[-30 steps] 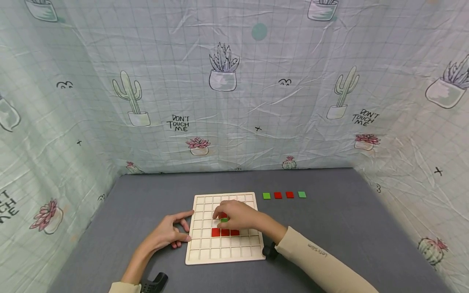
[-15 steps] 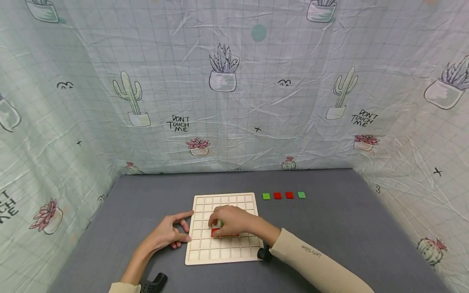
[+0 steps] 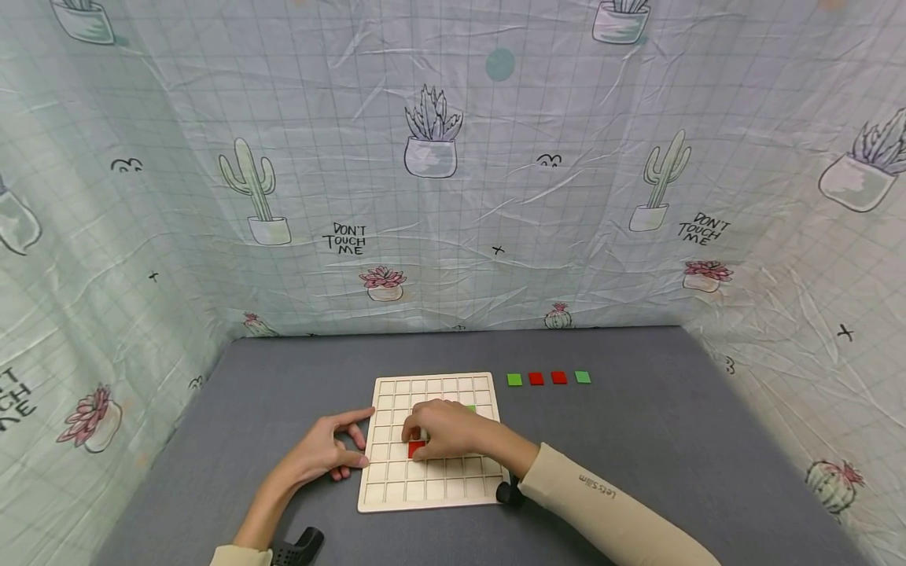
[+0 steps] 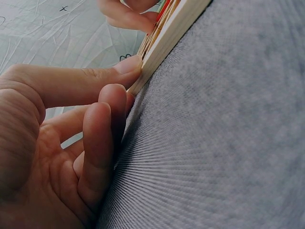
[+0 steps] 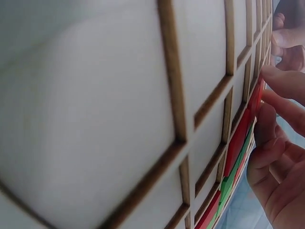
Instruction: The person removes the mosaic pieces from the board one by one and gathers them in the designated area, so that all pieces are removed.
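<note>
A pale wooden grid board [image 3: 425,491] lies on the grey table. My left hand [image 3: 322,450] touches its left edge with index fingertip and thumb spread apart; in the left wrist view the thumb [image 4: 95,83] meets the board's side. Over the middle of the board, my right hand [image 3: 449,428] has curled fingers and pinches a small red tile [image 3: 415,434]. Just in front of that tile lies another red tile [image 3: 415,450], partly under the thumb. A green tile [image 3: 471,408] peeks out behind the knuckles. In the right wrist view, red tiles [image 5: 237,143] and green tiles [image 5: 228,186] sit in cells; the hand hides others.
Right of the board's far corner, loose square tiles lie in a row: a light green tile [image 3: 514,380], two red ones [image 3: 536,379] and a darker green tile [image 3: 583,377]. A patterned cloth [image 3: 453,236] hangs around the table's back and sides.
My right hand has shifted left and toward me over the board, now covering most of the front red row. The left hand and the loose tiles have stayed put.
</note>
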Motion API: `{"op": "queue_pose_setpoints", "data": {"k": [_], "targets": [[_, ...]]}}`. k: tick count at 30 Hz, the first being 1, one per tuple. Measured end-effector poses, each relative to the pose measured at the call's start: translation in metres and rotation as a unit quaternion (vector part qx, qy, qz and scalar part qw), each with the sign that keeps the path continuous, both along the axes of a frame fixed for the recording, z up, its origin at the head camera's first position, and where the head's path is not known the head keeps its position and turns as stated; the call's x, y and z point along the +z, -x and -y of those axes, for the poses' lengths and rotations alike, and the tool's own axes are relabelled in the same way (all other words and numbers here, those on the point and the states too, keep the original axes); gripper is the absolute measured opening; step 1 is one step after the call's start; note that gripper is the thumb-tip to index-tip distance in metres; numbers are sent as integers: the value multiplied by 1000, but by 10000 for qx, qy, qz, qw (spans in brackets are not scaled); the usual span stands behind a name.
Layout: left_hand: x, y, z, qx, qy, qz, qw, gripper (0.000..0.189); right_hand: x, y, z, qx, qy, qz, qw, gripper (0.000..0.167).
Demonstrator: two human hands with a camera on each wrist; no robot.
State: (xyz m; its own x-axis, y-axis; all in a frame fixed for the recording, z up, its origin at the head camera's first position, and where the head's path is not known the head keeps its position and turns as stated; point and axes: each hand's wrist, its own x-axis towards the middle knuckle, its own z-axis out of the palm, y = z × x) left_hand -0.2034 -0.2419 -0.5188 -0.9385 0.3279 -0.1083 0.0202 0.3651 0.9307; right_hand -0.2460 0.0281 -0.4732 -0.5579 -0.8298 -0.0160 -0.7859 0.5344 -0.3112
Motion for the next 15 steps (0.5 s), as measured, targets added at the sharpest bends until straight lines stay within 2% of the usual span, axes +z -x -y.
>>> {"op": "queue_pose_setpoints", "data": {"k": [15], "targets": [[-1, 1, 1, 3, 15, 2, 10000, 90, -2, 1, 0, -10, 95, -36, 9999, 18]]}}
